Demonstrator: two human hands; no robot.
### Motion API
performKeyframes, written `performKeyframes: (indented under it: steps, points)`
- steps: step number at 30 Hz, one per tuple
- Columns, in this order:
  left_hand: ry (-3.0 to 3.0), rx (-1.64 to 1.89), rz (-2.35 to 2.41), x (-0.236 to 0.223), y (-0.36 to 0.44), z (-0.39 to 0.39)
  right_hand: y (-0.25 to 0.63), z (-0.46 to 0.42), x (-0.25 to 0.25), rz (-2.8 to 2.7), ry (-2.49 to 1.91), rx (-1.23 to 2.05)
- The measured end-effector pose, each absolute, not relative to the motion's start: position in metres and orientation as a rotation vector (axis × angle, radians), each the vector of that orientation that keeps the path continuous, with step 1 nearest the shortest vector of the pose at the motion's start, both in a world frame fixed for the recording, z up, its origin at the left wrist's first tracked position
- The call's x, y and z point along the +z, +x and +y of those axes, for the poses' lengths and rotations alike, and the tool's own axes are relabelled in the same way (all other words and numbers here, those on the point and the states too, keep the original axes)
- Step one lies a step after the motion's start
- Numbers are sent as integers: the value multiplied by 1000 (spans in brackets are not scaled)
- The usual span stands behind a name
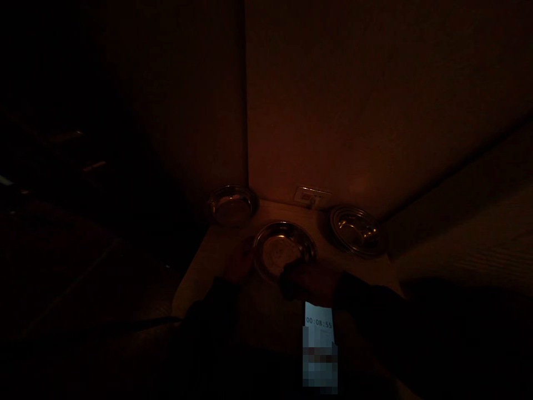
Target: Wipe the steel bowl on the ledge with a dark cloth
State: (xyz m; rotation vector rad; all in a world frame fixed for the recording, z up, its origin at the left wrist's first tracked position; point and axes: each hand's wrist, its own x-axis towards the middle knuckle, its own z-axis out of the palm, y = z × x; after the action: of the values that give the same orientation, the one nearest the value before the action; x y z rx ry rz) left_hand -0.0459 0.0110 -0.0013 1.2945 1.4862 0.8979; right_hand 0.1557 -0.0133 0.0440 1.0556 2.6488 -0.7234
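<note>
A shiny round metal plate [278,250] with a raised rim lies in the middle of the small table. My left hand [240,260] is at its left rim and appears to grip it, though the fingers are dim. Over the plate's lower right edge is my right hand [318,280], closed around a dark, crumpled cloth-like wad [291,276]. The wad touches the plate near the rim; its exact kind is hard to make out in the low light.
Another metal dish [232,206] sits at the table's back left corner. Stacked metal plates [356,230] stand at the back right. A wall socket panel [312,196] is behind the table. A lit phone [320,328] showing a timer lies below my right hand.
</note>
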Motion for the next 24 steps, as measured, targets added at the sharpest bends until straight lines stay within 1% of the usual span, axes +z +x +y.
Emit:
performKeyframes:
  steps: [2,6,8,11,13,17,20,24]
  points:
    - [1344,896,1444,0,-43,13,151,-13,48,2622,1045,-753]
    - [1355,880,1450,1,-42,13,124,-14,50,2653,1230,-757]
    - [1355,862,1431,0,-47,17,127,-13,52,2669,1161,-789]
    - [1367,866,1416,-3,-52,23,155,-9,58,2708,946,-842]
    - [1366,880,1436,-6,-50,20,170,-6,57,2702,891,-855]
    - [1262,875,1506,-13,-37,-5,157,-8,42,2709,1049,-847]
    - [1272,969,1502,-13,-32,-16,140,-12,32,2785,1148,-854]
    - [1273,926,1536,-6,-37,-3,158,-10,40,2744,1057,-852]
